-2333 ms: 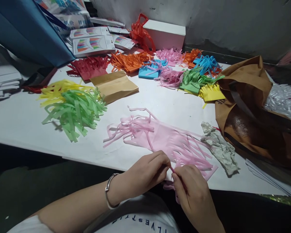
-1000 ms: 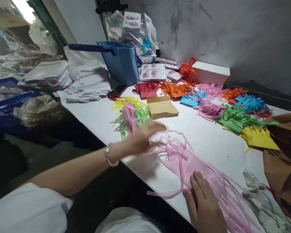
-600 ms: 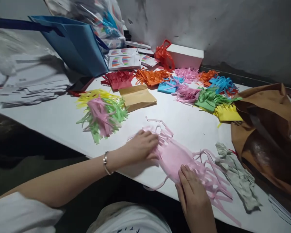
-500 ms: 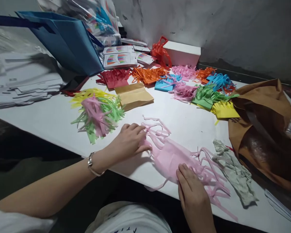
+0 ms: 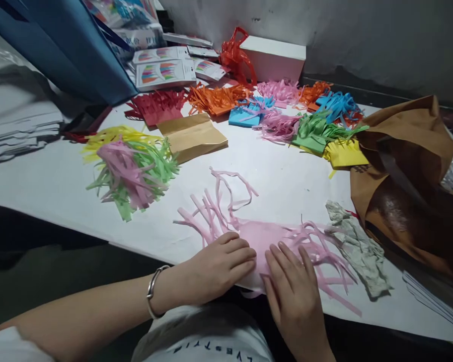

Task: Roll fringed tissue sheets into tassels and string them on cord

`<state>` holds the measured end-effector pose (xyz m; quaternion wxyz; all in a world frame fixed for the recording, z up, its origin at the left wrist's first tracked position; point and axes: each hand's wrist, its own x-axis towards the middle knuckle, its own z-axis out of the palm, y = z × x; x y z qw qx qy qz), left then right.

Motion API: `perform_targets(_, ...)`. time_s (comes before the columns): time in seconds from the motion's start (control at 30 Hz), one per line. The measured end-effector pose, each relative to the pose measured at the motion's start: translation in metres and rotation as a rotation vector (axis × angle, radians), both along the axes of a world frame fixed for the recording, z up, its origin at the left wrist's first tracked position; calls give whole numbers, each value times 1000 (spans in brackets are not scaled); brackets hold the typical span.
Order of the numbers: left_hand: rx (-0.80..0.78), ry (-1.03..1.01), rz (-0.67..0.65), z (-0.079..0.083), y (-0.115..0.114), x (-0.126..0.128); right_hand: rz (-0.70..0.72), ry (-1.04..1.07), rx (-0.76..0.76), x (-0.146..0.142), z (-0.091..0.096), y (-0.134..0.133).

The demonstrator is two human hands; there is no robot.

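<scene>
A pink fringed tissue sheet (image 5: 266, 235) lies near the front edge of the white table (image 5: 287, 186). My left hand (image 5: 217, 264) rests flat on its near left part, fingers stretched out. My right hand (image 5: 292, 291) lies flat beside it on the sheet's near middle, fingers spread. Pink strips fan out to the left and right of both hands. A finished pink tassel (image 5: 126, 171) lies on a green and yellow fringe pile (image 5: 151, 161) at the left.
A tan paper packet (image 5: 192, 136), rows of coloured fringed sheets (image 5: 287, 115), a white box (image 5: 274, 58) and printed cards (image 5: 162, 70) fill the back. A brown bag (image 5: 403, 166) stands at right, a crumpled grey rag (image 5: 357, 249) beside it, a blue bag (image 5: 71, 45) at left.
A rolled pink piece left my hands and now lies on the green pile. My left hand came back to the flat pink sheet, and both hands now press it side by side.
</scene>
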<state>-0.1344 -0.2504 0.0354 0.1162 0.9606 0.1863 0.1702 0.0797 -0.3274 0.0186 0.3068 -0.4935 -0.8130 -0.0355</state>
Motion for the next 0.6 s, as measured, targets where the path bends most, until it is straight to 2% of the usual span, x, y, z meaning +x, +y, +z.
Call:
perform_targets(0.1,-41,-18,-3,1,-5,-2,65,40,-45,0,0,3)
perform_targets(0.2,-164,-41,106,0,-5,-8,43,127,-137,5,2,6)
perform_targets(0.3,-212,-21,297,-2,1,-8,-84,160,-201,7,4,13)
perform_targets(0.43,-91,131,504,-5,17,9,-267,48,-231,0,2,33)
perform_targets(0.53,-27,252,582,-4,27,22,-367,-66,-206,-2,-3,47)
perform_targets(0.6,-25,287,588,-2,30,26,-411,-99,-180,0,-4,52)
